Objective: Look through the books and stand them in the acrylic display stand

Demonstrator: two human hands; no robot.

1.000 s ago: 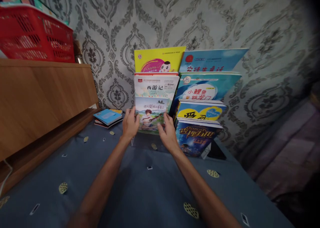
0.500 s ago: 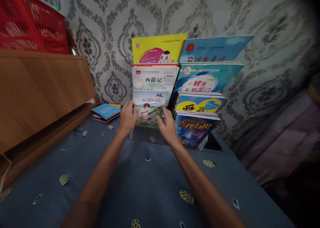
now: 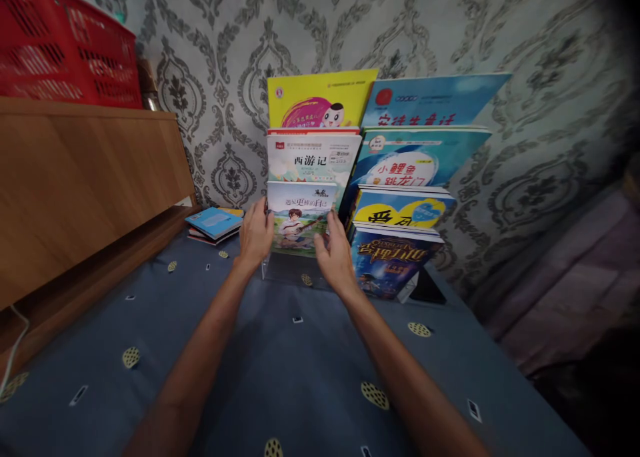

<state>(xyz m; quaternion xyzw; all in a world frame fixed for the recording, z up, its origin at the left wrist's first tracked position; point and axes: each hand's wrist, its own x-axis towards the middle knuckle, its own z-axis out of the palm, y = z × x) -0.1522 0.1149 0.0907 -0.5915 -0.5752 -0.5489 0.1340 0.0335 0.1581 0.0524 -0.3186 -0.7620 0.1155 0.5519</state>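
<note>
"Book (image 3: 300, 222) at our twelve o'clock, upright: anything changed?"

"Hardly. Our left hand (image 3: 257, 235) and right hand (image 3: 337, 255) still touch its side edges, before the white book (image 3: 315, 149). We seem to be steadying it; whether we're pinching it, we cannot tell."

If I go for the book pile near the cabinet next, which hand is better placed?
Probably the left hand, at the left edge of the book between the hands and nearer the book pile. The right hand is at the opposite edge, farther away.
</note>
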